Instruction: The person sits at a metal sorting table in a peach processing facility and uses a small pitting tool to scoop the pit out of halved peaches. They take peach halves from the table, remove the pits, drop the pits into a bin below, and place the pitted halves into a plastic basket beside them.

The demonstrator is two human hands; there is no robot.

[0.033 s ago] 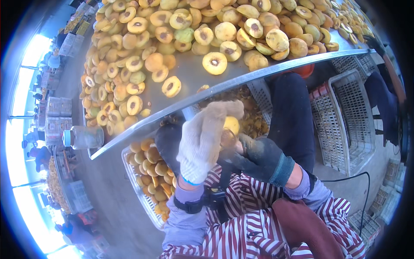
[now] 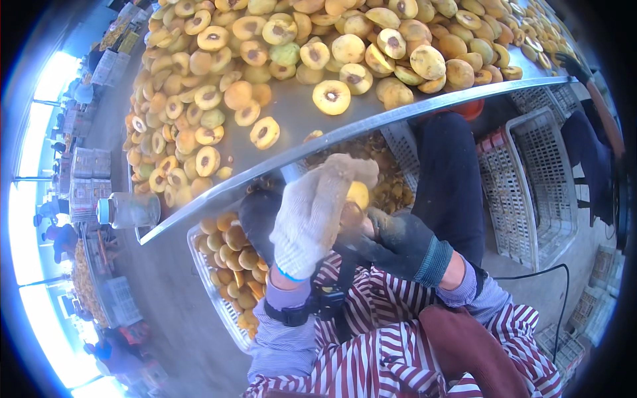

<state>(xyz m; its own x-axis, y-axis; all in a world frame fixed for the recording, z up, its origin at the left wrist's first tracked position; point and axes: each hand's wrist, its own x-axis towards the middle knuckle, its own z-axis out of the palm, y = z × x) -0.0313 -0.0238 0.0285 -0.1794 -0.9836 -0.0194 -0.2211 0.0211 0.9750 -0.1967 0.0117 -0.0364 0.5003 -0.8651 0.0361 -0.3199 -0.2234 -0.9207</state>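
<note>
My left hand (image 2: 308,215), in a white knitted glove, is closed around a yellow peach piece (image 2: 358,194) over my lap. Against it presses my right hand (image 2: 401,245), in a dark glove with a teal cuff, its fingers curled. A brownish rounded thing (image 2: 352,215) shows between the two hands, too blurred to name. Whatever the right fingers grip is hidden. Just beyond, the metal table (image 2: 292,99) carries a heap of halved peaches (image 2: 206,97), many with the cut face up. A loose peach half (image 2: 330,97) lies near the table's edge.
A white crate of peach halves (image 2: 232,265) stands at my left knee. Below the table edge, scraps (image 2: 391,192) fill a container between my legs. Stacked white crates (image 2: 531,192) stand at right, near another person's gloved hand (image 2: 574,67). A clear jar (image 2: 133,211) sits by the table's left corner.
My left hand and the peach piece have shifted very slightly to the right. My right hand stays almost in place; the other person's gloved hand at far right has moved a little.
</note>
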